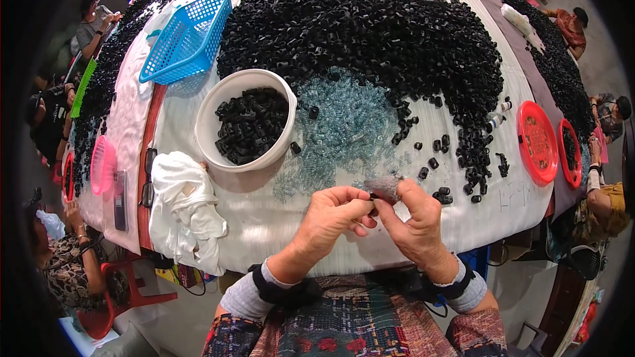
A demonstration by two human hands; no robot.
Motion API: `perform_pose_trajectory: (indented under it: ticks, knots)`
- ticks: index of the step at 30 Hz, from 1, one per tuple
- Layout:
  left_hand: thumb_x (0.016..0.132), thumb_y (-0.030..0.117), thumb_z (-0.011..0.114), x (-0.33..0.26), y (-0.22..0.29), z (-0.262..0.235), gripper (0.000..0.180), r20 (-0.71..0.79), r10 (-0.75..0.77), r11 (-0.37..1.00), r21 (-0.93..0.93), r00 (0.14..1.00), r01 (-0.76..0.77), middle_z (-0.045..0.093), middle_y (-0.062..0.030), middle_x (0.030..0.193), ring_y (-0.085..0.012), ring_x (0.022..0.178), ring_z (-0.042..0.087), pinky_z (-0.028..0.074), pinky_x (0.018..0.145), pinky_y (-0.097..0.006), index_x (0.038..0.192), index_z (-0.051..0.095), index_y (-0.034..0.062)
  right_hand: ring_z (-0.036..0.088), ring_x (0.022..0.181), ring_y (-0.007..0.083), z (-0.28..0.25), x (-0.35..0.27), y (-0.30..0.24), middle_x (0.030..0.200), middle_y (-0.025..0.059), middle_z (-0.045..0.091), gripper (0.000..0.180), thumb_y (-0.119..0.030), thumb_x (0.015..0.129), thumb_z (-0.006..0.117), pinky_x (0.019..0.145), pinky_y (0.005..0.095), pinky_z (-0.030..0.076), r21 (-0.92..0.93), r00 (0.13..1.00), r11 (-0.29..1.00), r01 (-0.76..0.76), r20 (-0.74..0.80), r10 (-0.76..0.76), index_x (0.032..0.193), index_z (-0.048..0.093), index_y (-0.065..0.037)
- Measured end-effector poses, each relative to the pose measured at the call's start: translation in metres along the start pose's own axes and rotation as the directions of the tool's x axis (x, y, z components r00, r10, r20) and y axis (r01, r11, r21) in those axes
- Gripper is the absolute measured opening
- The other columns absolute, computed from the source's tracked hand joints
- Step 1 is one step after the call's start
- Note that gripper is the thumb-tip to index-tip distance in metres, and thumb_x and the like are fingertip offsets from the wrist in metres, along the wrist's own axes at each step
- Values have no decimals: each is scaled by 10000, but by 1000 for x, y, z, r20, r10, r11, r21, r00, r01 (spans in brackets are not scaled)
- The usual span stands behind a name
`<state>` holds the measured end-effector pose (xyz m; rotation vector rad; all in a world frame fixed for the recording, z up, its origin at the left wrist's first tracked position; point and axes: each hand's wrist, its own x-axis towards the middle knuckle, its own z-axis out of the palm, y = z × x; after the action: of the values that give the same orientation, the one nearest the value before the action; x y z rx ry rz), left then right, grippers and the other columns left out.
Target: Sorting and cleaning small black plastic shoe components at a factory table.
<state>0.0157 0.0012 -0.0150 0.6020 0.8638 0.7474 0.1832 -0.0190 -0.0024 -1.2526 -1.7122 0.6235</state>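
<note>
My left hand [334, 217] and my right hand [413, 221] meet over the near part of the table, fingertips almost touching. Thumb and forefinger of the left pinch a small dark piece [374, 197], probably one of the black plastic parts. The right hand is closed at the same spot; its fingers hide what they hold. Something grey [382, 188], like a cloth finger cover, is at its fingertips. Just beyond lies a spread of small clear bluish pieces [347, 132]. A white bowl [206, 125] of black parts stands to the left. Behind them spreads a large heap of black plastic parts [357, 30].
A blue basket [178, 49] sits far left. A white cloth [185, 208], dark glasses [148, 178] and a phone [120, 199] lie at the left. Red lids [537, 142] lie right. Other people [69, 258] sit along both side tables.
</note>
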Motion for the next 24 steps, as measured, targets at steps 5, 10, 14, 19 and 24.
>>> perform_pose_trajectory:
  ticks: [5,10,14,19,24]
  knots:
    - [851,116,641,1,6,-1,181,40,-14,995,-93,999,18,664,-75,846,-109,706,632,499,599,-220,961,618,-26,546,811,323,-5,4,-2,925,176,530,380,-48,654,767,652,371,470,-17,996,997,73,59,-72,963,560,25]
    - [837,132,639,0,8,2,154,59,-17,999,-27,998,18,666,-63,838,-95,686,606,470,623,-214,910,641,-4,504,774,323,4,1,4,898,161,496,413,-111,614,814,614,392,446,-162,971,958,238,73,-229,897,542,17]
    - [832,153,650,-2,9,4,149,50,-28,1000,5,998,28,666,-53,836,-89,677,594,466,627,-212,881,652,13,490,731,308,4,-2,3,848,144,480,402,-106,597,818,584,385,435,-188,968,950,251,54,-245,863,538,4]
    - [827,169,663,-3,10,4,157,52,-54,997,55,997,52,657,-13,820,-71,709,585,470,637,-220,881,666,22,496,698,292,2,-1,3,798,117,487,365,-79,569,810,572,372,435,-210,967,943,256,62,-249,803,539,-12]
    - [829,178,670,-3,10,6,166,46,-63,995,83,997,59,651,-5,813,-73,727,592,486,644,-225,882,677,21,506,707,287,-3,-1,7,802,112,504,353,-76,568,807,579,365,440,-206,966,944,259,75,-249,794,543,-16]
